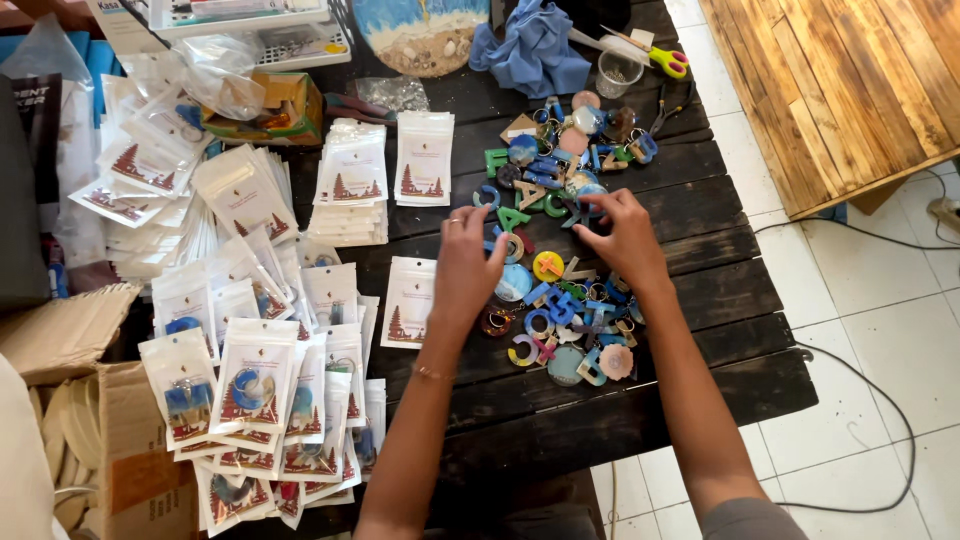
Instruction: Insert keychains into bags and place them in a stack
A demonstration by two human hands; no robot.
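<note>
On the dark wooden table [700, 300]: a heap of keychains [560, 250] was spread across the middle, made up of coloured letters, rings and round charms.
Left hand [468, 270]: was laid palm down on the left edge of the heap, fingers loosely spread and released; a ring was worn on one finger. Nothing was seen to be grasped.
Right hand [625, 238]: was placed on the upper right part of the heap, fingertips pinched together at a small piece; which piece was gripped cannot be told.
Left of the heap: white packets [255, 380] were laid in overlapping rows, some already filled with keychains; two neat stacks [385, 165] were set further back.
Single packet [408, 300]: was laid flat just beside the left wrist.
Far edge of the table: scissors [655, 55], a blue cloth [535, 50] and a clear cup [617, 72] were kept close together.
Left border: cardboard boxes [80, 400] were placed beside the packets.
</note>
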